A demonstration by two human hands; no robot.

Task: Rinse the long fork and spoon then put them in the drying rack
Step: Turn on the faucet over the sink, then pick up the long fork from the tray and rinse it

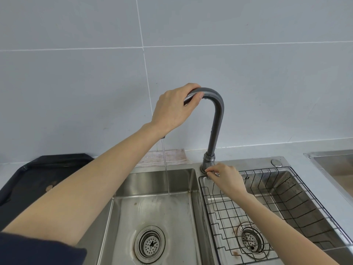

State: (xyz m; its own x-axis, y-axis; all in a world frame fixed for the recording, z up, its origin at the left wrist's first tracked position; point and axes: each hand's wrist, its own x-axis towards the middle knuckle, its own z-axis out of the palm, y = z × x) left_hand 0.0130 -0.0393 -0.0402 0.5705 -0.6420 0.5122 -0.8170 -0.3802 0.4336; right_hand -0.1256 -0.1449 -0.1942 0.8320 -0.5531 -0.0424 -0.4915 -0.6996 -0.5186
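My left hand [174, 108] grips the curved spout of the grey faucet [215, 123] near its top. My right hand [224, 176] pinches the small handle at the faucet's base. A thin stream of water [165, 165] falls from the spout into the left sink basin [152, 211]. A black wire drying rack [282, 203] sits inside the right basin with nothing in it. No fork or spoon is in view.
A dark tray [38, 173] lies on the counter at the left. A folded pinkish cloth [166, 157] rests against the wall behind the sink. Another steel basin edge [332, 163] shows at far right. Each basin has a drain strainer.
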